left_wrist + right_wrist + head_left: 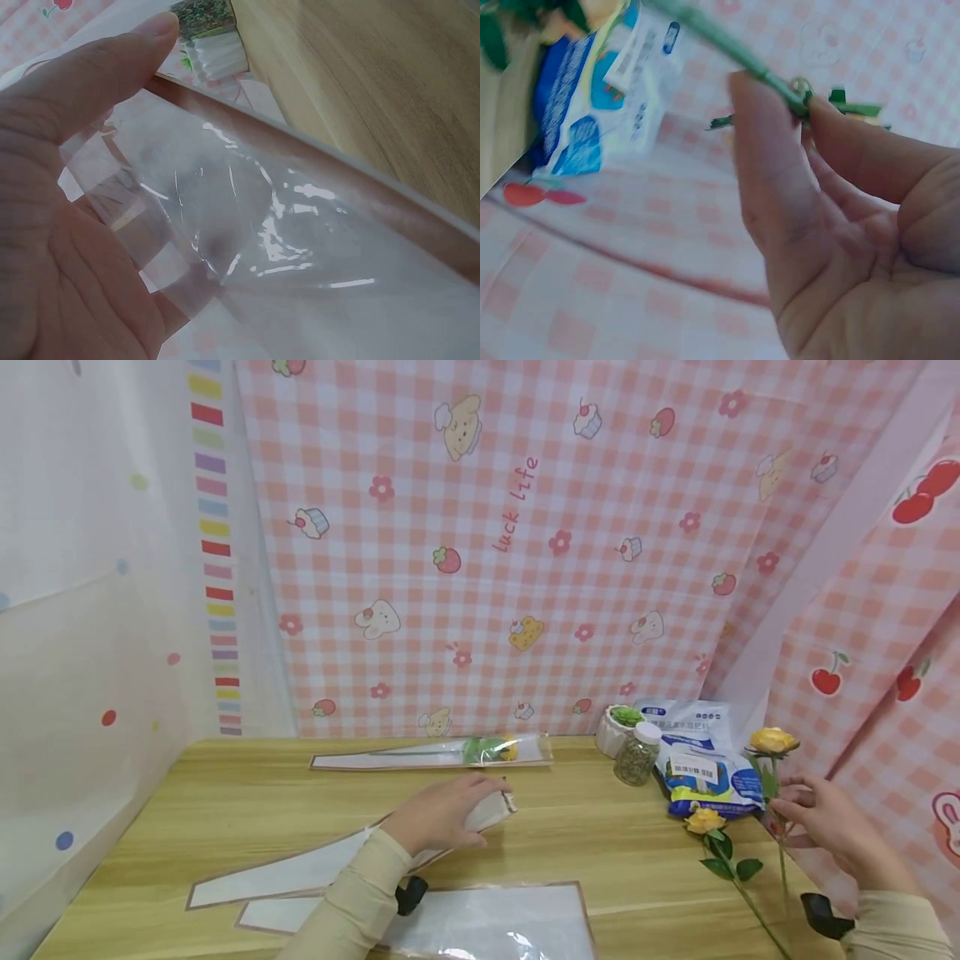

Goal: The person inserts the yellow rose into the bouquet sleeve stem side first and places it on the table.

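My left hand (438, 814) grips a tapered clear flower sleeve (277, 867) with a brown border by its wide end. In the left wrist view the thumb lies at the edge of the film (232, 202), and the fingers show behind it. My right hand (832, 831) holds up a yellow rose (774, 741) at the right edge of the table. Thumb and forefinger pinch its green stem (735, 49) in the right wrist view. A second yellow rose (705, 820) lies on the table just left of that hand.
Another clear sleeve (498, 918) lies flat at the front. At the back is a sleeved yellow rose (510, 749). A potted succulent (613, 739), a jar with a white lid (639, 756) and printed bags (705, 772) stand at the back right of the wooden table (150, 839).
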A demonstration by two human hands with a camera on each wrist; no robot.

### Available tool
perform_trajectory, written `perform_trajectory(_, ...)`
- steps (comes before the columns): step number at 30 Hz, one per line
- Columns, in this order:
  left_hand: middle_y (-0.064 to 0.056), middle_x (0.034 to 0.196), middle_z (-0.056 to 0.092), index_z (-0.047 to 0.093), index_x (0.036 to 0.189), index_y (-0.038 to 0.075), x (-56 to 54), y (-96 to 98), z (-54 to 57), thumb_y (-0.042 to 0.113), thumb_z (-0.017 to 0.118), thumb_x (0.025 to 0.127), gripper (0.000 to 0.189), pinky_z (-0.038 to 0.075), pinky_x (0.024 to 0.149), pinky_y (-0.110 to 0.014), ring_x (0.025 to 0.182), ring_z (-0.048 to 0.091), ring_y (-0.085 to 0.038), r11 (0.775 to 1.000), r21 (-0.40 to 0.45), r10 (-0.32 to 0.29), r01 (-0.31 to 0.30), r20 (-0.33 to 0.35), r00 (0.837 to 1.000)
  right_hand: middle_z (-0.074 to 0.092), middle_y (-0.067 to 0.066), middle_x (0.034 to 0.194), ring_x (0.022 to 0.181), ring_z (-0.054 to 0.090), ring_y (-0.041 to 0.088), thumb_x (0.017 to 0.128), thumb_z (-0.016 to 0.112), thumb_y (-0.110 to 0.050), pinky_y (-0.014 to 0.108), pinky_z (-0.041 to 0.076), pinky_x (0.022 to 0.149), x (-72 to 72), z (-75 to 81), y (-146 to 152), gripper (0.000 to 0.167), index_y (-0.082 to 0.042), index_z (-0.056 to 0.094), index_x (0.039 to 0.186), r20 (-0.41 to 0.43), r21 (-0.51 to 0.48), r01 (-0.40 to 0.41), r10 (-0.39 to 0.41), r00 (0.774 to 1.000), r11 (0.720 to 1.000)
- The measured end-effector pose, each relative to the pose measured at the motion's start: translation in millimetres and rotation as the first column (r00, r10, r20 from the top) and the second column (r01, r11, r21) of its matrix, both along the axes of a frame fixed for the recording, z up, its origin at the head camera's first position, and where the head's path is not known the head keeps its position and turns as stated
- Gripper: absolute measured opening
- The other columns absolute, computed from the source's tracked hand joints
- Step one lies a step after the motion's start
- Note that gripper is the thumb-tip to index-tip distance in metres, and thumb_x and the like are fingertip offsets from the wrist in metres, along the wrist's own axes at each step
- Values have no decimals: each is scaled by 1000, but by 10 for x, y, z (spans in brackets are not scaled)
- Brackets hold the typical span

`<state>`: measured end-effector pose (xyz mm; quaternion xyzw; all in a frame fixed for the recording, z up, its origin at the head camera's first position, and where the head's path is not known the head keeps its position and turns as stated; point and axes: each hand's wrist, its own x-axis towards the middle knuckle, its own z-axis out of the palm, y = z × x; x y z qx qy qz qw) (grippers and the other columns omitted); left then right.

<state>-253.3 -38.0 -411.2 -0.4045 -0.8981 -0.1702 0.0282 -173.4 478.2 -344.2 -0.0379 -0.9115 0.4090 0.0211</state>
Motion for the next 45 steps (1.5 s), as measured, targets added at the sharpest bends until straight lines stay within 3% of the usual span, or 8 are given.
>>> perform_trajectory(6, 0, 147, 52, 43, 151, 30, -10, 4, -24, 29, 85, 83, 80, 56, 87, -39, 109, 62, -20, 1000, -1, 6, -6, -8, 1000, 53, 34, 116, 81, 60, 3, 106, 48, -8, 40, 63, 67, -41, 52, -229, 51, 21, 23, 141, -113, -3, 18, -18, 993, 1000)
perform_trajectory(15, 0, 145, 53, 44, 150, 31, -1, 4, -27, 29, 85, 83, 79, 56, 80, -34, 103, 62, -19, 1000, 5, 7, -7, 0, 1000, 60, -3, 99, 81, 64, 4, 105, 54, -9, 34, 63, 70, -147, 105, -545, 44, 12, 31, 136, -201, -157, 0, -32, 979, 988)
perform_trajectory(19, -1, 145, 53, 44, 150, 29, 5, 4, -21, 28, 85, 83, 79, 56, 83, -35, 105, 62, -19, 1000, 7, 1, -1, -7, 1000, 62, -5, 95, 81, 68, 10, 103, 57, -6, 34, 63, 71, -222, 118, -656, 32, -3, 37, 127, -239, -376, -60, -34, 971, 925)
perform_trajectory(24, -2, 146, 52, 44, 151, 28, -4, 8, -18, 30, 85, 82, 80, 56, 87, -37, 109, 62, -20, 1000, 0, -2, 2, -21, 1000, 61, -2, 95, 81, 68, 11, 101, 60, -4, 32, 62, 69, -314, 132, -798, 35, -13, 36, 125, -258, -512, -104, -36, 965, 853)
perform_trajectory(31, -2, 146, 52, 44, 151, 28, -26, 14, -22, 31, 86, 82, 80, 56, 88, -38, 109, 61, -20, 1000, 0, -7, 7, -23, 1000, 63, 1, 97, 82, 70, 14, 101, 60, -6, 34, 63, 70, -371, 178, -1043, 48, -13, 28, 136, -283, -563, -131, -41, 958, 816)
perform_trajectory(37, -1, 144, 53, 44, 151, 28, -17, 13, -6, 29, 85, 83, 80, 56, 85, -36, 106, 61, -18, 1000, 7, -9, 9, -18, 1000, 58, 4, 102, 87, 68, 13, 103, 58, -8, 33, 62, 73, -424, 194, -1270, 47, -15, 22, 133, -302, -590, -168, -23, 953, 790)
perform_trajectory(40, -1, 146, 52, 44, 151, 27, -1, 19, 9, 29, 85, 83, 79, 55, 90, -39, 111, 61, -20, 1000, 0, -4, 4, -17, 1000, 52, 5, 104, 91, 65, 13, 103, 56, -8, 33, 62, 76, -450, 191, -1392, 46, -16, 20, 132, -308, -591, -166, -30, 951, 789)
perform_trajectory(45, -1, 147, 52, 45, 150, 27, 18, 27, 18, 27, 85, 83, 78, 54, 96, -43, 117, 60, -23, 1000, -1, -2, 2, -13, 1000, 47, 6, 103, 92, 63, 15, 104, 54, -8, 34, 62, 80, -506, 182, -1568, 45, -16, 17, 128, -312, -635, -161, -60, 948, 755)
